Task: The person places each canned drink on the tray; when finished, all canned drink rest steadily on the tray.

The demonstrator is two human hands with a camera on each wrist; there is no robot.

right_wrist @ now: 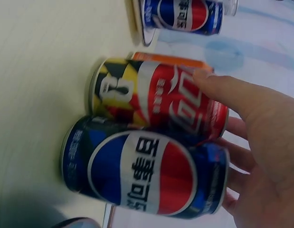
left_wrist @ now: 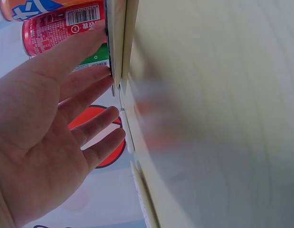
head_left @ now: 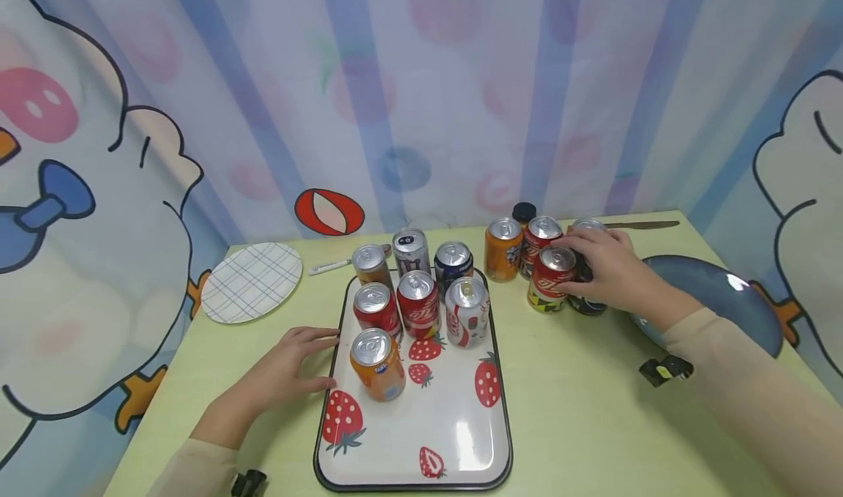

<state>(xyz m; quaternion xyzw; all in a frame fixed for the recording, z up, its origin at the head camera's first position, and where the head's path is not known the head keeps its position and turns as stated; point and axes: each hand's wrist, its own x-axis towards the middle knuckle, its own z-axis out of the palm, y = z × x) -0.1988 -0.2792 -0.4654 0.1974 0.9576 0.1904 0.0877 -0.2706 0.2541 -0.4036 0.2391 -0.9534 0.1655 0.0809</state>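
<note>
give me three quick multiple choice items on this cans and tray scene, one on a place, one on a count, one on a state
1. Where does the plaid plate lie?
A. left of the tray
B. on the tray
C. under the blue plate

2. How many cans stand on the tray?
A. four
B. seven
C. ten

3. What is the left hand doing?
A. gripping the orange can
B. lying open with fingers straight at the tray's left edge
C. curled into an empty fist

Answers:
1 A, it lies on the table, off the tray's left side.
2 B, three rows of three, three and one.
3 B, the left wrist view shows straight fingers against the rim.
</note>
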